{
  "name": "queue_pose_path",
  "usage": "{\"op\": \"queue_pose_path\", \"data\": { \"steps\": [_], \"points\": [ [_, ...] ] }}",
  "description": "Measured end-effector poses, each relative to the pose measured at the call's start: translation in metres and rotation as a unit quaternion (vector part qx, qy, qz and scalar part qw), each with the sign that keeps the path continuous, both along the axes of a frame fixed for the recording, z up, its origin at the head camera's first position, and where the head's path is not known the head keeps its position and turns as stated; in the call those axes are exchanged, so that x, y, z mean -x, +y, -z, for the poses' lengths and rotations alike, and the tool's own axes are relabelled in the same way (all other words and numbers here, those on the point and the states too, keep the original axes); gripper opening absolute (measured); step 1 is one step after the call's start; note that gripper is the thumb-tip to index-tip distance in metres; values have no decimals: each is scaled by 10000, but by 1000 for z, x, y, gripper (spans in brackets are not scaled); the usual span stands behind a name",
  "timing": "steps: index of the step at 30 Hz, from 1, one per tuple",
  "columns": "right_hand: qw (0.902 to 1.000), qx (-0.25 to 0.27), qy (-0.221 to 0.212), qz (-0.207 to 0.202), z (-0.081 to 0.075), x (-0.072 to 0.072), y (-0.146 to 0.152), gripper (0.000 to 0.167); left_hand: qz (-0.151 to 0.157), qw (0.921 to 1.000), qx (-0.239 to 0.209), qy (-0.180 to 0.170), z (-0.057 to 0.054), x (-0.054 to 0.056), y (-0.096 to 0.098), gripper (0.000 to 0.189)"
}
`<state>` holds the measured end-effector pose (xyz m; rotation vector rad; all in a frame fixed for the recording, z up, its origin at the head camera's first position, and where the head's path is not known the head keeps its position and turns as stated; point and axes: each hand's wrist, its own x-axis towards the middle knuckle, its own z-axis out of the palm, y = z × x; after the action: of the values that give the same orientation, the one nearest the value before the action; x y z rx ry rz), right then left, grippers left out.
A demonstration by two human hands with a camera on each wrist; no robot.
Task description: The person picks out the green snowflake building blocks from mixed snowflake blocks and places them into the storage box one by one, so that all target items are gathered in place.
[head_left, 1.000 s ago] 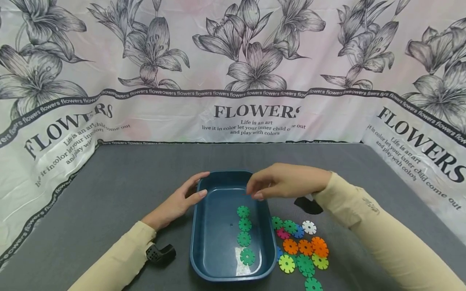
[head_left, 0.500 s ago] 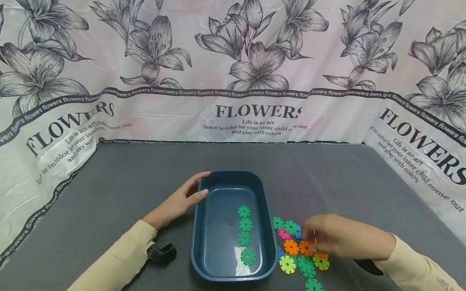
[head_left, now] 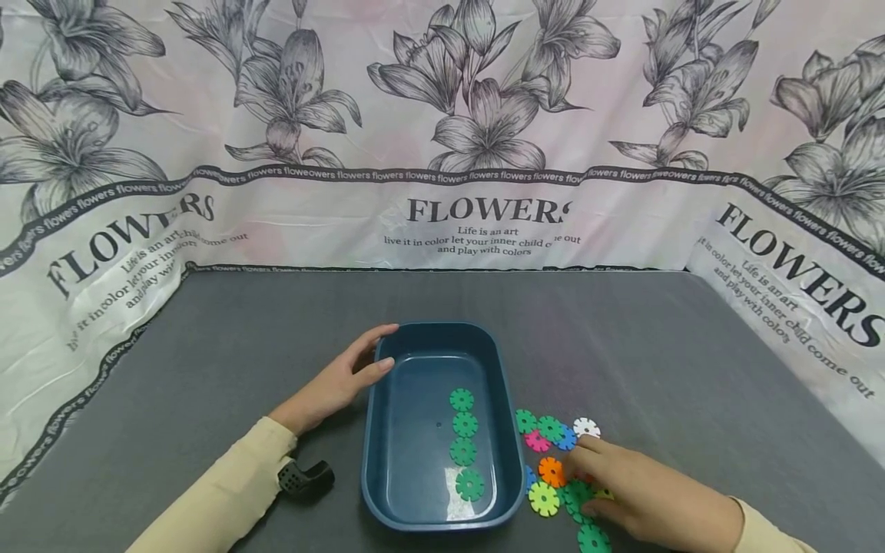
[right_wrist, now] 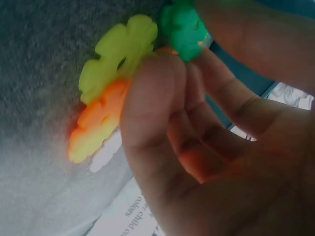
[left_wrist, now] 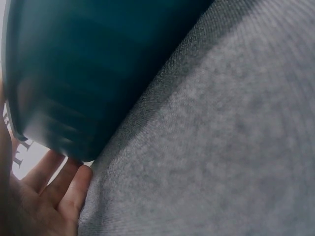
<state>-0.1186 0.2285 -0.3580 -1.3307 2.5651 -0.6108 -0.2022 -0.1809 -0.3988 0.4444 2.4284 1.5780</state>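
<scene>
A: Where are my edges?

B: The floral backdrop (head_left: 477, 223) bounds you on the far side and wraps in at left and right. Inside it, your gray tabletop (head_left: 276, 315) runs wide to the left, right and far side of the blue tray (head_left: 411, 430).

A: And my hands?

B: Your left hand (head_left: 332, 392) is at the tray's far left corner, thumb and fingers apart, touching the rim. A black device (head_left: 306, 481) sits by your left sleeve, near the tray's left wall. Your right hand (head_left: 643, 491) is low among the loose discs (head_left: 544, 504), fingers curled; I can't tell whether they're clamped on a piece.

A: How do the discs lie?

B: 4 green discs (head_left: 458, 450) make a near-to-far line inside the tray, closer to its right wall. The loose ones crowd the strip between that wall and your right hand, so it's tight there. A white disc (head_left: 581, 425) lies just beyond your knuckles. In the right wrist view, a green disc (right_wrist: 179, 29) shows partly behind your fingertips.
</scene>
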Motion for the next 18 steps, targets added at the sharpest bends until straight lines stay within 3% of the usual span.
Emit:
{"op": "queue_pose_path", "data": {
  "steps": [5, 11, 15, 18],
  "points": [
    [9966, 647, -498, -124, -4, 10, 1, 23, -2, 10000, 13, 21, 1, 0, 0, 54],
    [9872, 1013, -1232, 14, -26, 31, 1, 8, -28, 10000, 49, 5, 1, 0, 0, 55],
    [9888, 1056, -1057, -29, -46, 48, -8, 12, -44, 10000, 43, -2, 0, 0, 0, 55],
    [9922, 1046, -610, -283, -61, 62, -20, 20, -15, 10000, 29, 12, 0, 0, -1, 55]
  ]
}}
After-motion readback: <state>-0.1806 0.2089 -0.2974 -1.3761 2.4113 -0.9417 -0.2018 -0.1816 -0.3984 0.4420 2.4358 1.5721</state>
